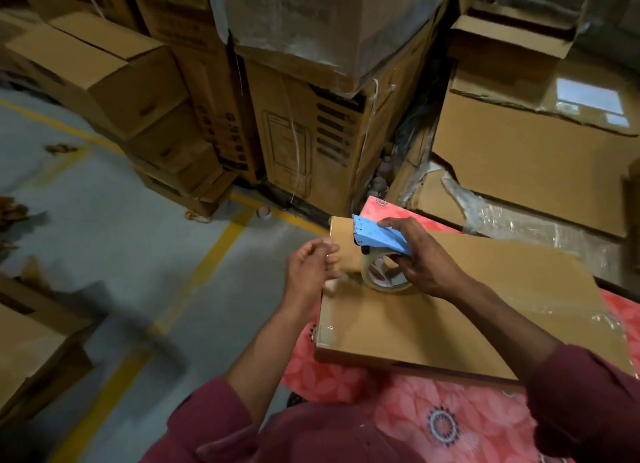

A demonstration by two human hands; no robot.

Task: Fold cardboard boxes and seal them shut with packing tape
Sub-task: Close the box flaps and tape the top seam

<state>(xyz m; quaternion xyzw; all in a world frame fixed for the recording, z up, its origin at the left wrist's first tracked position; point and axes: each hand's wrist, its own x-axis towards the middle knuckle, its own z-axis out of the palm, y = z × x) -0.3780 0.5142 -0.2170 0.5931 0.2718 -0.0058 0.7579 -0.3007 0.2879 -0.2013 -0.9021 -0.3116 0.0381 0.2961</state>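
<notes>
Maroon sleeves (pixel 214 424) reach over the flat cardboard box (pixel 450 310); the right hand (pixel 422 255) grips the blue tape dispenser (pixel 379 241), the left hand (pixel 308 265) hovers relaxed, fingers loose.

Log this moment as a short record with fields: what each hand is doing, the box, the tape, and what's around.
right hand: grips the blue tape dispenser
left hand: at the box's left edge, fingers loosely curled, blurred
box: flat, lying on a pink flowered cloth
tape roll: clear, resting on the box
surroundings: stacked cartons, grey floor with yellow lines
</notes>
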